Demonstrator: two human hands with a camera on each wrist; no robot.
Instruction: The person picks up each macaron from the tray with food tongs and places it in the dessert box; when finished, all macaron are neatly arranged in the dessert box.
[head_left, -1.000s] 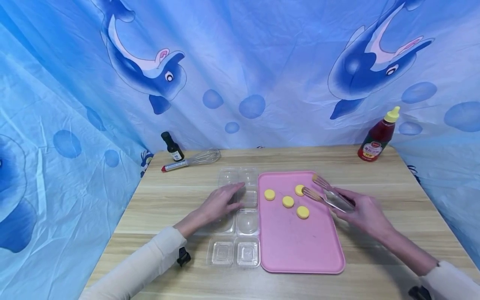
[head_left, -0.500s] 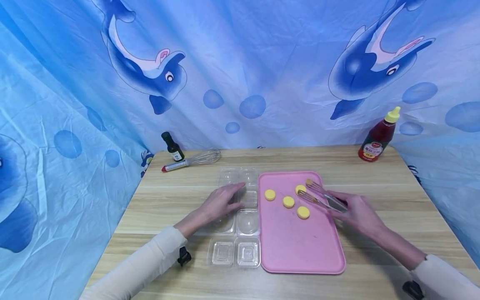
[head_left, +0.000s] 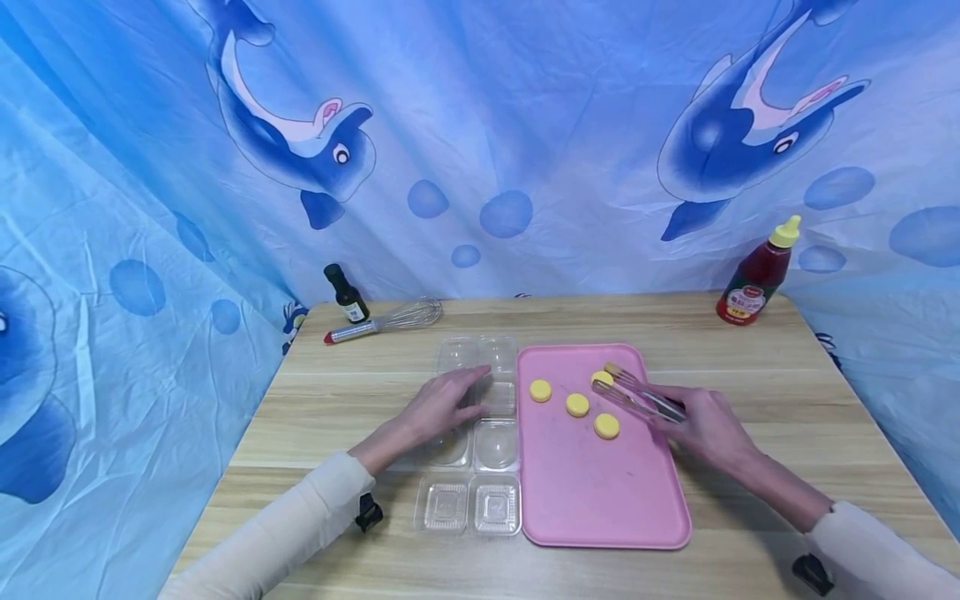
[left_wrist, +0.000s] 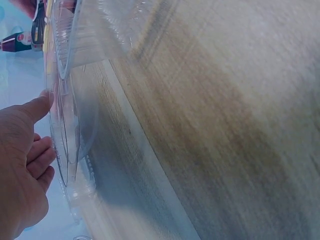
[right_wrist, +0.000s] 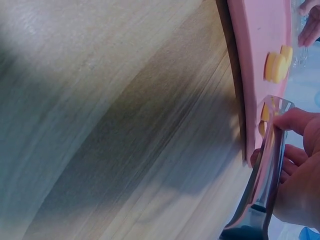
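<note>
In the head view my right hand holds metal tongs, their tips spread around a yellow disc that looks like a small cake. In the right wrist view, my thumb and fingers grip the tongs from both sides. Several such discs lie on the pink tray; one sits close below the tongs. My left hand rests on clear plastic containers left of the tray, fingers loosely extended. The left wrist view has its thumb touching the clear plastic.
Behind the containers lies a whisk beside a small dark bottle. A red sauce bottle with a yellow cap stands at the back right. The wooden table meets a blue dolphin curtain at its far edge.
My right hand has moved left with the tongs, and their tips have come from right of the back yellow disc to around it. My left hand has stayed in place.
</note>
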